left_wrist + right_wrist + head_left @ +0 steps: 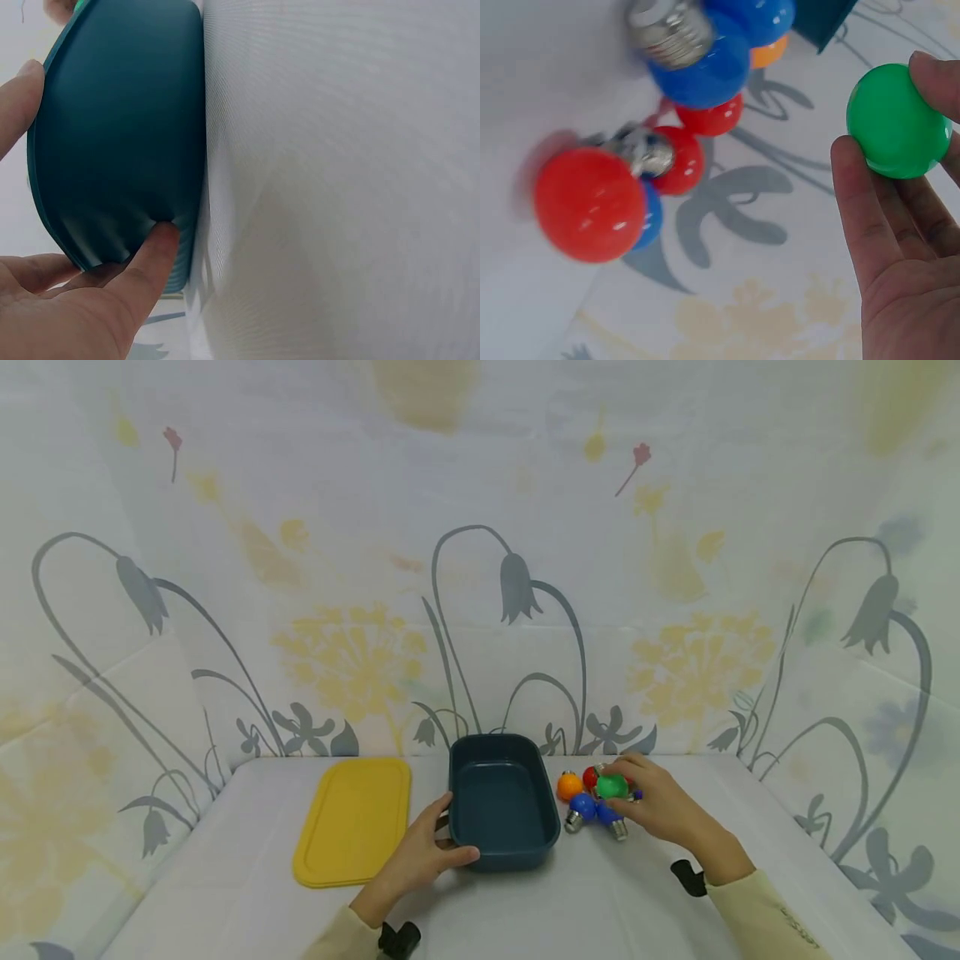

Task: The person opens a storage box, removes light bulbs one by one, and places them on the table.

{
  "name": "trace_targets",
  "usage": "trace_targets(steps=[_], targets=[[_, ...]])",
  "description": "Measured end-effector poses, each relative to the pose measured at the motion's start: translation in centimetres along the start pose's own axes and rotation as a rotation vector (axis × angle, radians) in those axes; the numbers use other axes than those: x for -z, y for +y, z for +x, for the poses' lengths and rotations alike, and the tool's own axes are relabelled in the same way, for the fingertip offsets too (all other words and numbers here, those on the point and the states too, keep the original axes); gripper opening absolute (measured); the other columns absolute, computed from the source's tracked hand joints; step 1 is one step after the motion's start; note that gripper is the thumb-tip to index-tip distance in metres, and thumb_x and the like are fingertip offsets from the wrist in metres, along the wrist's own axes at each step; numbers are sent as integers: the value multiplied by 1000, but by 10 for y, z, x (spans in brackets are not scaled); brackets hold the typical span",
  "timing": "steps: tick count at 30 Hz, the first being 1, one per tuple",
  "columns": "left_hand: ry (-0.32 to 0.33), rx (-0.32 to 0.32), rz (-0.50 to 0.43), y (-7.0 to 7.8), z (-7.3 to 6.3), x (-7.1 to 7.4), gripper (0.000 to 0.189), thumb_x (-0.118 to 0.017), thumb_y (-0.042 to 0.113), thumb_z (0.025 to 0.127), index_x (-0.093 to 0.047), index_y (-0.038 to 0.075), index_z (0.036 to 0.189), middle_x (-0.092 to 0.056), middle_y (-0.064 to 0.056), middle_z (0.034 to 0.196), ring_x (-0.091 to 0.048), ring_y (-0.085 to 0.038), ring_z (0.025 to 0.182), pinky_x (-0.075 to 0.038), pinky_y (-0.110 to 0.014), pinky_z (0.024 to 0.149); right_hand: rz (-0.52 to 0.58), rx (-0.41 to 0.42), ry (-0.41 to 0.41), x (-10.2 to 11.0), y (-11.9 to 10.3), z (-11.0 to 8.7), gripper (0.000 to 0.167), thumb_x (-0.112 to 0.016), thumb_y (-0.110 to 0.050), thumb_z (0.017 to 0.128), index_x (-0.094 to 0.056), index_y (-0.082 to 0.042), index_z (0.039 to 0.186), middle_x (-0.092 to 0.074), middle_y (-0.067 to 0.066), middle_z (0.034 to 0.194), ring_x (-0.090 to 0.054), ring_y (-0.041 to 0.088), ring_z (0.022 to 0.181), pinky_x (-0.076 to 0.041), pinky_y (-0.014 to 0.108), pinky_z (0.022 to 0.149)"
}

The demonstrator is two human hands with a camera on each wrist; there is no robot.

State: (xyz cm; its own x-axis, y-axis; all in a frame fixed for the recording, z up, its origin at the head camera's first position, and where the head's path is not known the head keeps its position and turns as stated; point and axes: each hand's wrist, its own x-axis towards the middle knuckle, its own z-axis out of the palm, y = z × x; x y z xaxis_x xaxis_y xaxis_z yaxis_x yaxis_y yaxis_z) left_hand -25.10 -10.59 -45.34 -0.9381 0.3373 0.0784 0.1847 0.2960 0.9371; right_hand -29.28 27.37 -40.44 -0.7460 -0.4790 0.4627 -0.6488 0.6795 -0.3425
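My right hand (663,802) pinches a green light bulb (896,120) between thumb and fingers, held above the other bulbs. Beneath and around it lie several round coloured bulbs with metal screw bases: a blue bulb (582,807), an orange bulb (569,786) and a red bulb (589,204) among them. At the near left corner of a deep, dark teal tub (504,860), my left hand (420,856) grips the wall, thumb at the near rim and fingers along the left side. The left wrist view shows a fingertip (163,234) pressed against the tub's outer wall.
A yellow rectangular lid or tray (352,822) lies flat to the left of the tub. White cloth (247,860) covers the table, and a flower-printed curtain (480,568) hangs behind and at both sides. The bulbs sit close by the tub's right side.
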Motion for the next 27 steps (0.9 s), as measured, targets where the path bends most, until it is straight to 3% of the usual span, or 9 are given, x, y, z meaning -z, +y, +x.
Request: trace_targets(steps=[7,12,20,27], targets=[[10,1,15,1,0,0,101,-79,30,80,-15,0,152,-20,-28,152,-50,-41,122,-51,-43,91,-46,-70,23,6,14,-23,41,-80,-7,75,-65,-10,114,-56,-2,109,-57,17,95,-55,39,80],[12,2,15,0,1,1,101,-79,30,79,-15,0,152,-20,-28,152,-50,-41,121,-51,-43,91,-60,-71,34,5,22,-33,42,-81,-5,74,-65,-8,112,-57,0,109,-57,16,92,-55,35,78],[9,5,16,-1,1,0,101,-79,31,79,-15,1,152,-20,-28,152,-51,-40,120,-51,-43,91,-95,-166,-37,-2,28,-41,40,-81,-10,75,-66,-7,112,-58,1,105,-56,19,93,-53,43,84],[9,1,16,-2,2,-1,101,-79,29,79,-15,1,152,-20,-28,152,-51,-41,121,-51,-43,92,-137,-181,-64,-8,32,-44,39,-82,-15,75,-67,-10,110,-61,3,107,-55,26,102,-49,50,91]])
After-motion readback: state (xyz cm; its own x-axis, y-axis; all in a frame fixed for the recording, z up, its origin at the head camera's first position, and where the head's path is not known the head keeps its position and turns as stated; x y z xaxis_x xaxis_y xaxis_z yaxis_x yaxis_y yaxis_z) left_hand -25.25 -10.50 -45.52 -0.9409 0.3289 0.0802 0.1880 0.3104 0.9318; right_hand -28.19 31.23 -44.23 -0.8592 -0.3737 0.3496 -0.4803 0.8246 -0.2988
